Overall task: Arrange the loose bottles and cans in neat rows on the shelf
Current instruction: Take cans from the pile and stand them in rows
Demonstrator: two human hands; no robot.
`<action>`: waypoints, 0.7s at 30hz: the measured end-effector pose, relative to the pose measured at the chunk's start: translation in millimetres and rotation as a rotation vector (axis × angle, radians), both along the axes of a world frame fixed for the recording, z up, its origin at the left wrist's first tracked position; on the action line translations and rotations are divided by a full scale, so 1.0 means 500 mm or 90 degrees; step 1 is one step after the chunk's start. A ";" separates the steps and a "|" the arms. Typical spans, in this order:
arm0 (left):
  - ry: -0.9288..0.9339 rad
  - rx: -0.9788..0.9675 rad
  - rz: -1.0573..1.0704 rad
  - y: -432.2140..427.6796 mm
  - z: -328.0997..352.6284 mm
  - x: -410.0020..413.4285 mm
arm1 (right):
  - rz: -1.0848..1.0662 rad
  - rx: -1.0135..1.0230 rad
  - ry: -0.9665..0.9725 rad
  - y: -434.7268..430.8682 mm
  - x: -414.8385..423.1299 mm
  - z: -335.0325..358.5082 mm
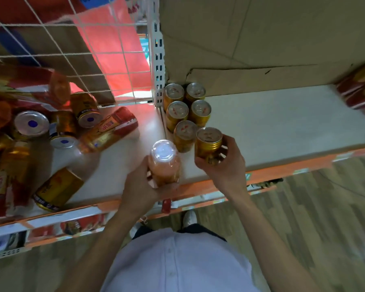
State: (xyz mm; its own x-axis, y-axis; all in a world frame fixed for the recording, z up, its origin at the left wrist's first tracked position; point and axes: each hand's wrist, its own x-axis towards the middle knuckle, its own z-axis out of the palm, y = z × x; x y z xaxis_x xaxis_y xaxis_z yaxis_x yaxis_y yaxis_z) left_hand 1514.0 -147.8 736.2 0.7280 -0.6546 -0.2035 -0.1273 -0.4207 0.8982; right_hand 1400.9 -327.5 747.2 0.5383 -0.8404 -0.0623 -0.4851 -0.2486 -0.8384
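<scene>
Both hands are busy and held apart, each clamped on its own drink. An orange drink bottle (164, 163) with a clear cap is gripped upright by the left hand (139, 186), fingers curled round its lower half, right at the front edge of the shelf (272, 123). A gold can (208, 144) is held upright by the right hand (223, 167), thumb on one side and fingers on the other. It's placed at the front of the right-hand row, just beside the nearest of the standing cans (185, 108). Whether its base is actually touching the shelf can't be told, tbh.

Five of those standing cans are lined up in two rows, tucked against the white slotted post (157, 60). Further left, a loose pile (61, 127) of gold cans and red-and-gold bottles is left lying on its sides, in front of some wire mesh (51, 49). Cardboard (261, 39) is propped behind the rows. More red-and-gold packs (360, 87) can be seen at the far right, but they're too blurred to make out.
</scene>
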 end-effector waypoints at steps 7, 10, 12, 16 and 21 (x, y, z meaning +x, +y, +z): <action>-0.020 0.010 0.067 -0.059 0.000 -0.039 | 0.015 0.009 -0.033 -0.088 0.030 -0.046; -0.012 0.021 0.094 -0.079 -0.006 -0.061 | 0.038 0.006 -0.043 -0.108 0.051 -0.070; -0.011 0.026 0.114 -0.086 -0.009 -0.073 | 0.053 -0.010 -0.044 -0.115 0.062 -0.082; -0.007 0.023 0.152 -0.093 -0.014 -0.085 | 0.089 -0.013 -0.041 -0.122 0.064 -0.104; -0.007 0.037 0.162 -0.099 -0.011 -0.089 | 0.191 0.008 -0.040 -0.155 0.044 -0.124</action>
State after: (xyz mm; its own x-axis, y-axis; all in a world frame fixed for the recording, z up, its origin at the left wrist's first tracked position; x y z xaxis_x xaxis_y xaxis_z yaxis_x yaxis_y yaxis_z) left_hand 1469.3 -197.3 730.5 0.8704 -0.4372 -0.2263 -0.0201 -0.4908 0.8711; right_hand 1422.8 -405.2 685.1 0.7658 -0.6424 -0.0306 -0.3389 -0.3626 -0.8681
